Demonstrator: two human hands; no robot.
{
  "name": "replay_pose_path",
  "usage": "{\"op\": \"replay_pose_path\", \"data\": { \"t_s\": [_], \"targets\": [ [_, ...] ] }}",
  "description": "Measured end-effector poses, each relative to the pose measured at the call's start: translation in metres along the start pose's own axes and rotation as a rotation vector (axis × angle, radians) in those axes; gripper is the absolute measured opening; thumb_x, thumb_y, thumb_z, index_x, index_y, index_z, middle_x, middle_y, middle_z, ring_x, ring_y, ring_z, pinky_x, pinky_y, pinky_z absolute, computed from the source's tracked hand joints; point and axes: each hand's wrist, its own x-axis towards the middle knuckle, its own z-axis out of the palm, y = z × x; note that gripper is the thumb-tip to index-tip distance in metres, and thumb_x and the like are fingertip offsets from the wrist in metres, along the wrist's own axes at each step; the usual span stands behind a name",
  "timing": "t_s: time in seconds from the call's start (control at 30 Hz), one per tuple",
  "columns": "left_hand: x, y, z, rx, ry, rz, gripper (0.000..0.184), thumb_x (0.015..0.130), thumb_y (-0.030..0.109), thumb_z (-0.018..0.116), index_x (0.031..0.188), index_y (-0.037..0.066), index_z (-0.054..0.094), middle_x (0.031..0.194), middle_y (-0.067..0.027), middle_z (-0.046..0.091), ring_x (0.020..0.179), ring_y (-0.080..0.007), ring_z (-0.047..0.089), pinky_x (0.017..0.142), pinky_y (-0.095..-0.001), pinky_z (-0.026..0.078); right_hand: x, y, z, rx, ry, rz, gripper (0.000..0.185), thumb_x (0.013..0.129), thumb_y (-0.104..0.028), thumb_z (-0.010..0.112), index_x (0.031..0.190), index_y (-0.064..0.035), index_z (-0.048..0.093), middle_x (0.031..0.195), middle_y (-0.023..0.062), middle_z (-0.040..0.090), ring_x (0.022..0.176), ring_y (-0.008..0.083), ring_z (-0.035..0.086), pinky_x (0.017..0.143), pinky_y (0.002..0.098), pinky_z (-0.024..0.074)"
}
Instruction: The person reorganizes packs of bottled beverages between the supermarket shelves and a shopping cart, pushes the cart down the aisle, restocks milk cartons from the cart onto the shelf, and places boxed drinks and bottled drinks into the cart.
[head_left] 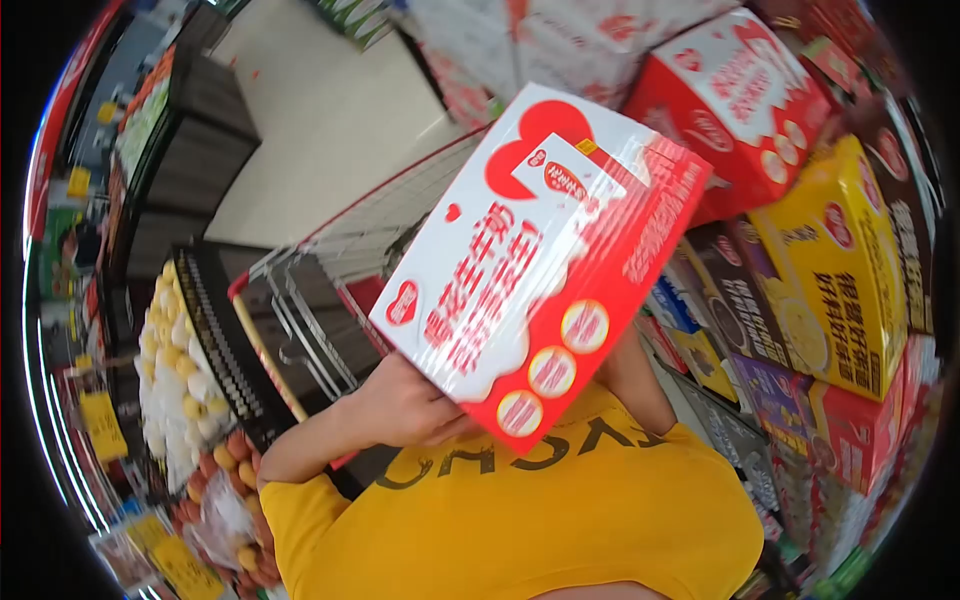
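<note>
1. Red and white printed carton (pixel 540 270) sits tilted in front of the body, directly between the two hands, three round labels along its red band on the right-hand side
2. Left hand (pixel 405 405) is clamped on the carton's near left edge, fingers curling underneath it and partly out of sight
3. Right hand (pixel 622 358) is mostly hidden behind the carton's right side; I cannot tell whether its fingers are closed
4. Yellow shirt (pixel 520 520) with dark lettering fills the space just below both hands
5. Shopping cart (pixel 310 330) stands beyond and to the left of the left hand
6. Pale yellow and white round produce (pixel 180 370) lies well to the left of that hand, with reddish fruit (pixel 225 480) lower down
7. Well to the right of the right hand is a yellow carton (pixel 835 270); farther beyond that hand is another red and white box (pixel 735 115)
</note>
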Motion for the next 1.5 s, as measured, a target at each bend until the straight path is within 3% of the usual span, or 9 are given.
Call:
{"op": "replay_pose_path", "data": {
  "t_s": [0.1, 0.13, 0.37, 0.47, 0.53, 0.83, 1.0, 1.1, 1.5],
  "targets": [
    [-0.019, 0.003, -0.005, -0.17, -0.101, -0.227, 0.013, 0.077, 0.019, 0.072, 0.073, 0.007, 0.07, 0.055, -0.0039, 0.057, 0.048, -0.0238, 0.055, 0.054, -0.0331, 0.049, 0.058, 0.016, -0.014, 0.021, 0.044, 0.14, 0.07, 0.093, -0.058, 0.037, 0.141, -0.008, 0.035, 0.146, 0.0246, 0.031, 0.136, 0.0387, 0.031, 0.109, 0.0538, 0.0256],
    [-0.013, 0.0, -0.003, -0.194, 0.066, -0.286, 0.023, 0.077, 0.019, 0.073, 0.059, 0.009, 0.063, 0.044, -0.0034, 0.046, 0.042, -0.0239, 0.049, 0.049, -0.0351, 0.045, 0.071, 0.026, -0.018, 0.023, 0.052, 0.176, 0.071, 0.092, -0.059, 0.038, 0.141, -0.008, 0.035, 0.146, 0.0255, 0.031, 0.136, 0.0393, 0.03, 0.109, 0.0542, 0.0251],
    [-0.006, -0.128, 0.004, -0.151, 0.05, -1.092, 0.058, 0.087, 0.043, 0.063, 0.051, -0.002, 0.054, 0.04, -0.0083, 0.037, 0.038, -0.0131, 0.036, 0.04, -0.0314, 0.033, 0.101, 0.05, -0.061, 0.054, 0.149, 0.282, 0.075, 0.09, -0.064, 0.039, 0.14, -0.0082, 0.039, 0.144, 0.032, 0.03, 0.136, 0.0431, 0.028, 0.11, 0.0569, 0.0214],
    [-0.041, -0.205, 0.032, -0.164, 0.02, -1.17, 0.06, 0.087, 0.046, 0.063, 0.053, -0.003, 0.057, 0.04, -0.0075, 0.042, 0.038, -0.0136, 0.043, 0.041, -0.0323, 0.035, 0.077, 0.037, -0.034, -0.079, 0.236, 0.148, 0.07, 0.094, -0.056, 0.036, 0.147, -0.0113, 0.027, 0.147, 0.0344, 0.022, 0.139, 0.0431, 0.023, 0.112, 0.0556, 0.0185],
    [-0.063, -0.24, 0.052, -0.174, -0.067, -1.319, 0.057, 0.083, 0.048, 0.062, 0.062, -0.005, 0.064, 0.052, -0.02, 0.056, 0.049, -0.0317, 0.058, 0.054, -0.0435, 0.045, 0.047, 0.027, -0.036, -0.206, 0.161, 0.038, 0.066, 0.097, -0.047, 0.035, 0.15, -0.0105, 0.018, 0.15, 0.033, 0.017, 0.141, 0.0424, 0.019, 0.113, 0.0544, 0.0154],
    [-0.177, -0.353, 0.142, -0.181, -0.172, -1.295, 0.07, 0.081, 0.06, 0.061, 0.054, -0.004, 0.06, 0.05, -0.0186, 0.056, 0.05, -0.0326, 0.059, 0.056, -0.0438, 0.048, -0.062, 0.041, -0.051, -0.185, 0.569, -0.381, 0.061, 0.098, -0.04, 0.038, 0.147, -0.0053, 0.026, 0.146, 0.0299, 0.028, 0.136, 0.0415, 0.029, 0.112, 0.0517, 0.0231],
    [-0.199, -0.413, 0.172, -0.124, -0.206, -1.356, 0.068, 0.08, 0.063, 0.059, 0.071, -0.004, 0.066, 0.078, -0.0283, 0.065, 0.082, -0.0405, 0.066, 0.074, -0.0472, 0.05, -0.09, 0.057, -0.057, -0.254, 0.671, -0.441, 0.061, 0.097, -0.04, 0.041, 0.145, -0.0045, 0.03, 0.144, 0.0275, 0.034, 0.133, 0.0398, 0.035, 0.111, 0.0495, 0.0273],
    [-0.199, -0.43, 0.183, 0.027, -0.262, -1.281, 0.067, 0.079, 0.062, 0.061, 0.072, -0.004, 0.067, 0.077, -0.0281, 0.065, 0.08, -0.0399, 0.066, 0.073, -0.0465, 0.05, -0.102, 0.06, -0.057, -0.334, 0.744, -0.478, 0.062, 0.096, -0.041, 0.043, 0.144, -0.0041, 0.031, 0.142, 0.0256, 0.038, 0.131, 0.0383, 0.039, 0.11, 0.0477, 0.03],
    [-0.22, -0.384, 0.204, 0.082, -0.003, -1.314, 0.05, 0.084, 0.041, 0.059, 0.093, -0.008, 0.065, 0.088, -0.0312, 0.064, 0.088, -0.0444, 0.063, 0.081, -0.0503, 0.048, -0.126, 0.055, -0.1, -0.327, 0.945, -0.591, 0.046, 0.096, -0.032, 0.045, 0.129, -0.0016, 0.046, 0.13, 0.0228, 0.052, 0.122, 0.0334, 0.049, 0.105, 0.0436, 0.0379]
  ]
}}
